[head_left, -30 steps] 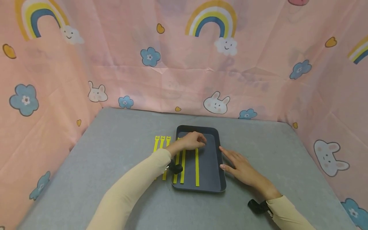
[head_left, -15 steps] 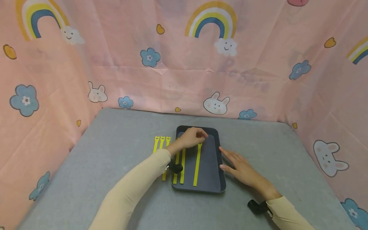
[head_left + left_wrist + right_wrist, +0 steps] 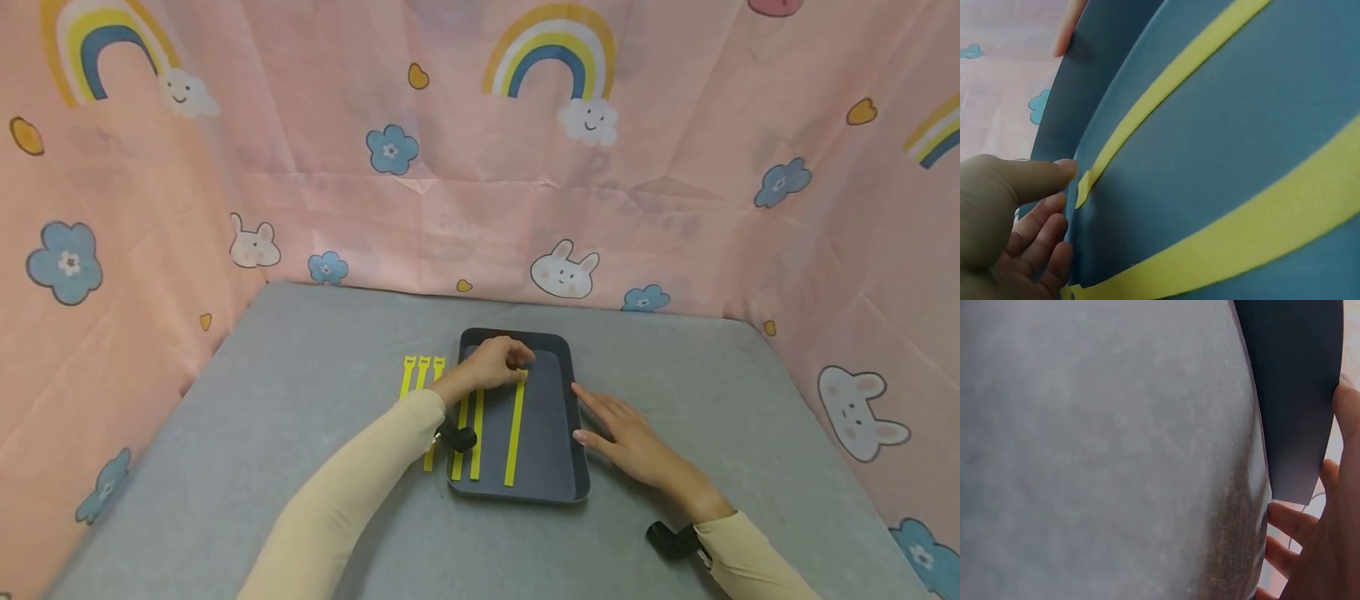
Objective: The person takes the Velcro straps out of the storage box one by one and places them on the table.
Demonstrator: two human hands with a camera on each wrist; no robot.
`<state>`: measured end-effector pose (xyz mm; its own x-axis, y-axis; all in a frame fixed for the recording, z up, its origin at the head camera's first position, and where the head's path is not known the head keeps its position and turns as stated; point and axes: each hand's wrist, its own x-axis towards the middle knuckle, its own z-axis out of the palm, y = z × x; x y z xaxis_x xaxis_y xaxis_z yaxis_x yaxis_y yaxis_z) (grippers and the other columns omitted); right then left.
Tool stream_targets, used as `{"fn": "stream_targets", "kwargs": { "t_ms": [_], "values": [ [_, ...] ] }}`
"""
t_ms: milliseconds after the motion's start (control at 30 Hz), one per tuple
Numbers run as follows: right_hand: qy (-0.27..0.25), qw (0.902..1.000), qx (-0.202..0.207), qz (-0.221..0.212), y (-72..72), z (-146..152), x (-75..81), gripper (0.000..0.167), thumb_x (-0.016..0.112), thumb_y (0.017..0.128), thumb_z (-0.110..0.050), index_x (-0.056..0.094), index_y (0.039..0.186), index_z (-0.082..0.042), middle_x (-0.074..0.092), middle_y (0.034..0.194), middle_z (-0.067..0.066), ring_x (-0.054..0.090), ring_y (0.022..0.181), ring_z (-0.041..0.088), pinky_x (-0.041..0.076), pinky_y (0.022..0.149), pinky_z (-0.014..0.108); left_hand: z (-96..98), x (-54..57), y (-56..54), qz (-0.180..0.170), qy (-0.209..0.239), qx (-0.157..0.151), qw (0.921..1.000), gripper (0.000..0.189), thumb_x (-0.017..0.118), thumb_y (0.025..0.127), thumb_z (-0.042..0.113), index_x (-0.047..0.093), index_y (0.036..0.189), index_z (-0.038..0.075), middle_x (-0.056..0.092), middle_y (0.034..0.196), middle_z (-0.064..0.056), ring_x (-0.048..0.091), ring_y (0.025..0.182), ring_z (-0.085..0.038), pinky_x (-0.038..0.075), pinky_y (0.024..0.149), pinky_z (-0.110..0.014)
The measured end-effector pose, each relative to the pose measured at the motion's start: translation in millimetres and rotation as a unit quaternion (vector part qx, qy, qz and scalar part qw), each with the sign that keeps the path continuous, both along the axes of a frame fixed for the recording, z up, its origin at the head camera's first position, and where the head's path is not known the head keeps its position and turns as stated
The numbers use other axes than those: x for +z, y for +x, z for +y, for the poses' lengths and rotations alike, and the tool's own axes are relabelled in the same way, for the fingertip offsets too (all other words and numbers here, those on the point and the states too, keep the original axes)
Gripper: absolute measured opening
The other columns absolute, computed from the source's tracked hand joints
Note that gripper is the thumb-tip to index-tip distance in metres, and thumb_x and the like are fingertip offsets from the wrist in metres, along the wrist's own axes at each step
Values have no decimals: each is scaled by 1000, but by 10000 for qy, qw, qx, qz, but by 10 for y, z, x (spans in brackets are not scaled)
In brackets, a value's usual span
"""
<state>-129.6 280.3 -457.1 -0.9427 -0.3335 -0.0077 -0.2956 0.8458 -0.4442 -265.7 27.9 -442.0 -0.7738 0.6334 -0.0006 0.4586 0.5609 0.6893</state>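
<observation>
A dark tray (image 3: 551,450) holds yellow hook-and-loop cable ties lying lengthwise, two at its left side and one cable tie (image 3: 514,433) nearer the middle. My left hand (image 3: 495,364) is over the far part of the tray. In the left wrist view its thumb (image 3: 1047,178) is beside the slotted head of the middle cable tie (image 3: 1147,100), the other fingers loosely bent, with nothing seen between them. My right hand (image 3: 633,442) touches the tray's right wall, fingers fairly straight; the right wrist view shows fingertips at the wall (image 3: 1294,394).
More yellow cable ties (image 3: 423,372) lie side by side on the grey tabletop (image 3: 337,392) left of the tray, partly covered by my left forearm. A pink patterned cloth (image 3: 480,208) stands around the table's back and sides.
The middle cable tie's near end has shifted slightly left and its head has come into view beneath my left hand. My left fingers have let go of it. The right hand stays put.
</observation>
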Motion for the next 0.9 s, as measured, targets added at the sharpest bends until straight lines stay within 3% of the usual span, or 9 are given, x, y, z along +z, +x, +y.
{"fn": "stream_targets", "kwargs": {
  "t_ms": [233,467,700,900],
  "values": [
    [-3,10000,-42,-90,-3,-6,-8,69,50,100,-51,17,159,-35,37,158,17,33,143,48,24,107,75,12,-31,14,290,-248,-56,9993,34,74,89,12,70,123,11,69,120,-7,63,115,-23,50,101,-37],
    [-24,9999,-47,-93,-10,-1,-14,69,50,100,-52,18,159,-33,36,158,15,33,143,47,25,107,74,27,-74,1,535,-312,-7,9981,26,75,88,18,74,114,13,72,115,-4,53,117,-22,29,115,-42],
    [4,9999,-52,-111,-4,1,-8,70,50,100,-52,19,159,-33,37,158,16,33,143,47,24,107,74,63,-149,3,617,-247,149,9977,24,76,88,22,74,110,15,73,112,-1,51,115,-21,34,105,-45],
    [20,9999,-75,-113,-5,-3,-8,70,50,100,-52,17,159,-35,37,158,16,33,143,46,25,107,75,9,-114,-26,291,-39,-70,9995,28,72,91,19,70,118,11,70,121,-6,57,119,-24,37,110,-43]
  ]
}}
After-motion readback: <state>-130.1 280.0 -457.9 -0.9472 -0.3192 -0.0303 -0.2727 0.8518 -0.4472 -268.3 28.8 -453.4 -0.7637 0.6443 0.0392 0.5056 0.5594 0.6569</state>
